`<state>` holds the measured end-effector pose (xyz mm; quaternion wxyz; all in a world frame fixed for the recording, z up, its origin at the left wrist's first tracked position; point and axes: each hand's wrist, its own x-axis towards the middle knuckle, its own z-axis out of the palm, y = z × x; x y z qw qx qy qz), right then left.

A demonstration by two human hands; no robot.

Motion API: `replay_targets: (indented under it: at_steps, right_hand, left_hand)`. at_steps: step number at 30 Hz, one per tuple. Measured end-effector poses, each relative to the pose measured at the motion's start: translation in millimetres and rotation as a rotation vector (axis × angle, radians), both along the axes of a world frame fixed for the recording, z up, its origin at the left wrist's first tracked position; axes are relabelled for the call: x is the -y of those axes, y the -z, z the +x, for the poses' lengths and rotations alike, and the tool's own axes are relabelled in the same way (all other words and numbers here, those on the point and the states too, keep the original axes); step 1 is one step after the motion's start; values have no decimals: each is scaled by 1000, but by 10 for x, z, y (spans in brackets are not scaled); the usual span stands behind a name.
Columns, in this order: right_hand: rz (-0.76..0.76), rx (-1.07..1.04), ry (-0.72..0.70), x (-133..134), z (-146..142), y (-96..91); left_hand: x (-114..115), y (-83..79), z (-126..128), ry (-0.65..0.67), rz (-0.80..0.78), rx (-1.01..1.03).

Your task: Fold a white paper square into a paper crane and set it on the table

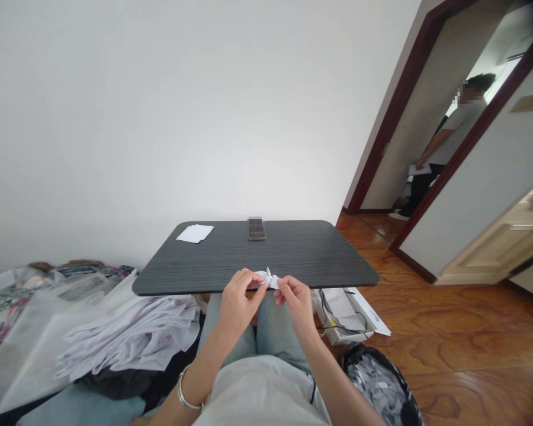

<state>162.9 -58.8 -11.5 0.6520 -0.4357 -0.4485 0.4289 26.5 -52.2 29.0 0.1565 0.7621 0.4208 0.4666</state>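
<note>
Between my two hands is a small piece of folded white paper (270, 279), held just over the near edge of the dark table (311, 251). A little point of the paper sticks up in its middle. My left hand (242, 294) pinches its left end between thumb and fingers. The right end is pinched by my right hand (294, 296), fingers curled. The exact folds are too small to make out. At the table's far left lies a small stack of white paper sheets (195, 233), and a phone (256, 228) rests near the back edge.
Piled white cloth (137, 334) and plastic wrapping lie left of my legs. On the floor at the right are a white box (344, 316) with cables and a black bag (382, 384) of paper scraps. A person (457, 130) is beyond the doorway.
</note>
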Motion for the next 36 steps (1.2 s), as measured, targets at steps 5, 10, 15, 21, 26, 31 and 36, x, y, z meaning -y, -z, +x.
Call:
replay_targets:
  at_steps: [5,10,15,21,26,31,36]
  right_hand:
    - [-14,18,-107,43,-41,-52]
    - [12,76,-144,29,-14,-73]
    - [37,93,-65,-32,74,-61]
    - [71,130,-168,-54,104,-31]
    - [109,185,-144,-61,100,-27]
    - [104,143,-195,-75,99,-25]
    - [78,89,-293,-78,115,-39]
  left_hand:
    - [-52,-3,-52,-10,-78,92]
    - [-107,-20,-121,0,-216,174]
    - [-140,-53,-159,120,-320,181]
    - [-141,-55,-151,178,-404,132]
    - [-148,-49,-146,134,-415,134]
    - [-167,-39,-161,158,-421,136]
    - [-177,-40,-172,182,-413,118]
